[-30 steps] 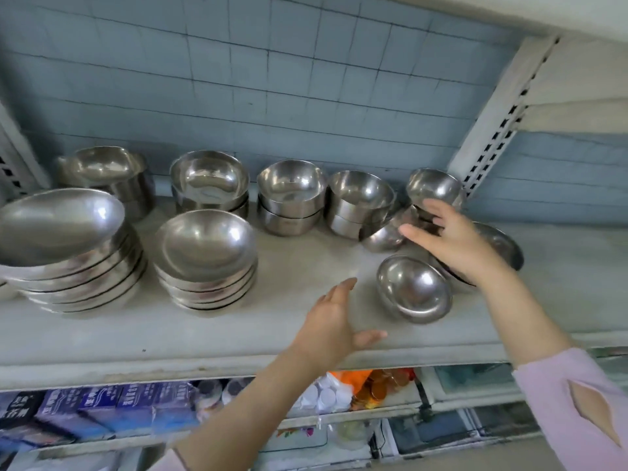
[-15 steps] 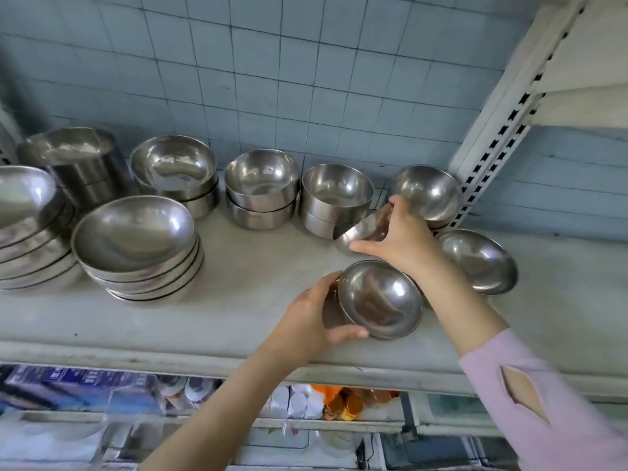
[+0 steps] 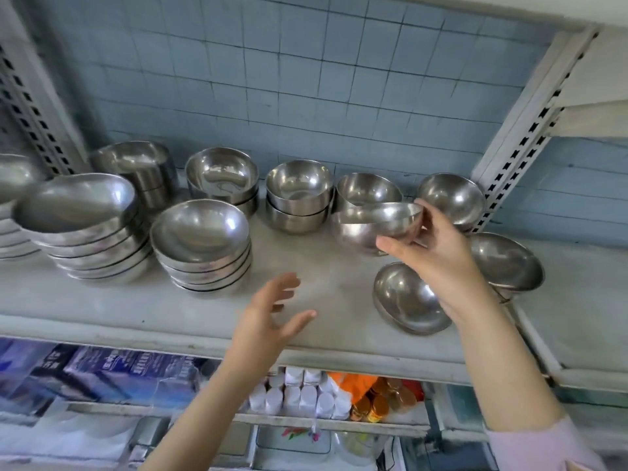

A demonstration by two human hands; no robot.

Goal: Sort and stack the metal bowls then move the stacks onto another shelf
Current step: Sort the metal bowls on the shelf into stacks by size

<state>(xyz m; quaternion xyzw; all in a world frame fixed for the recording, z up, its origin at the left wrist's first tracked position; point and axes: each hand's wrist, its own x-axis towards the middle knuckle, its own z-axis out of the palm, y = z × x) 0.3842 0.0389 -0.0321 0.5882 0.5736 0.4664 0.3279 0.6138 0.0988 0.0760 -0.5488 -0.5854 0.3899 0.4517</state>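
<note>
In the head view my right hand (image 3: 438, 253) pinches a small metal bowl (image 3: 370, 229) by rim and underside, clear of the shelf (image 3: 170, 307) before the back row, I judge to match it to a stack its size, while my left hand (image 3: 272, 314) hovers slack and empty, fingers spread. Wide bowls sit nested in a front stack (image 3: 200, 246); the far-left stack (image 3: 17, 178) is cut by the frame, my left fingers blur, and my wrist covers part of a tilted loose bowl (image 3: 407, 299)
</note>
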